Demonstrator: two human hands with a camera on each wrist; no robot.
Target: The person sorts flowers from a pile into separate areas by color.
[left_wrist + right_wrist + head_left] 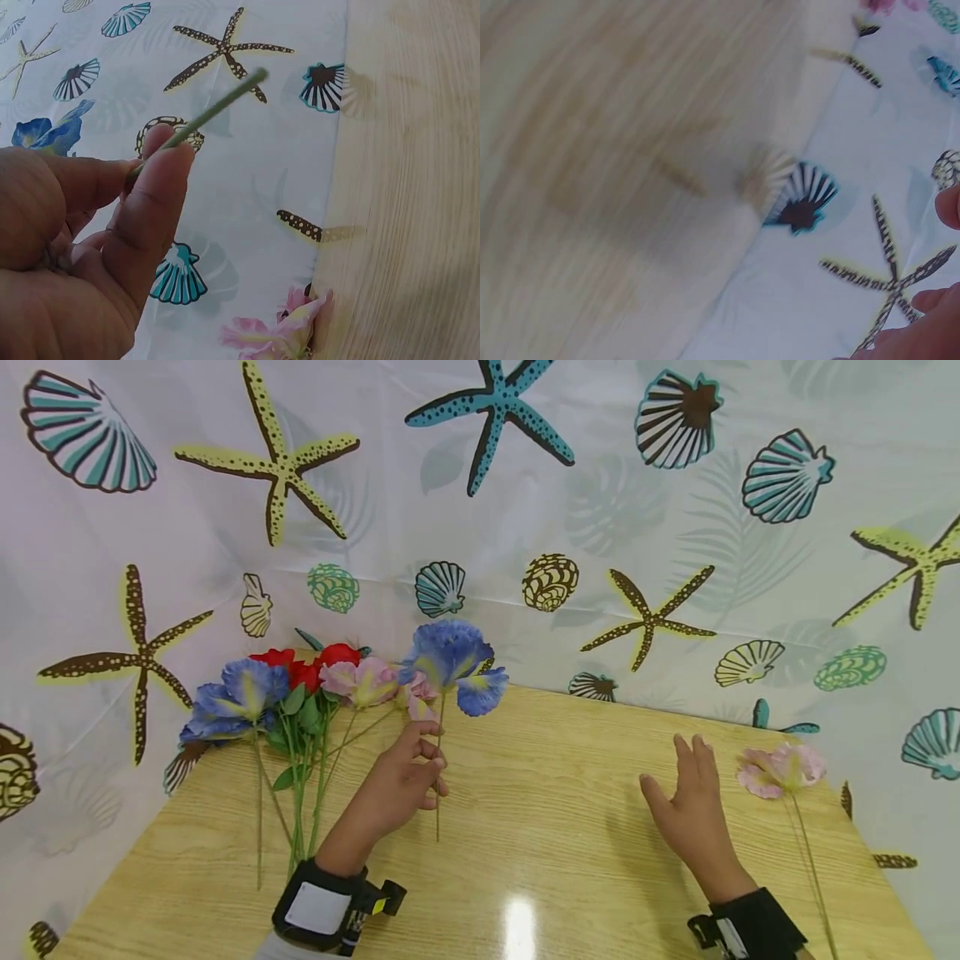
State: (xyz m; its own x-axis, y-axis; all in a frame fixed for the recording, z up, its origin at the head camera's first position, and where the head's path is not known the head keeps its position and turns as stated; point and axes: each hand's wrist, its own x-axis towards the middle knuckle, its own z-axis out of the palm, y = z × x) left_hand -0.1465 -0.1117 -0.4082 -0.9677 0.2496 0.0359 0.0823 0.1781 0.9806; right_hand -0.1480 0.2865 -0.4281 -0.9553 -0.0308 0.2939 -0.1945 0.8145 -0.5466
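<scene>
My left hand [408,774] pinches the green stem of a blue artificial flower [450,660] between thumb and fingers, its bloom raised above the hand. In the left wrist view the stem [217,109] sticks out past the fingertips, and part of the blue petals [51,131] shows behind the hand. Over the right part of the table my right hand [693,827] holds nothing, its fingers extended upward. A pink flower [783,768] on a long stem lies to the right of that hand. Only some fingertips [949,206] of the right hand show in the right wrist view.
On the left of the wooden table [540,793] lies a group of flowers: another blue one [243,693], several red roses [337,654] and pink blooms [360,681], stems toward me. A white cloth [480,535] printed with shells and starfish hangs behind the table.
</scene>
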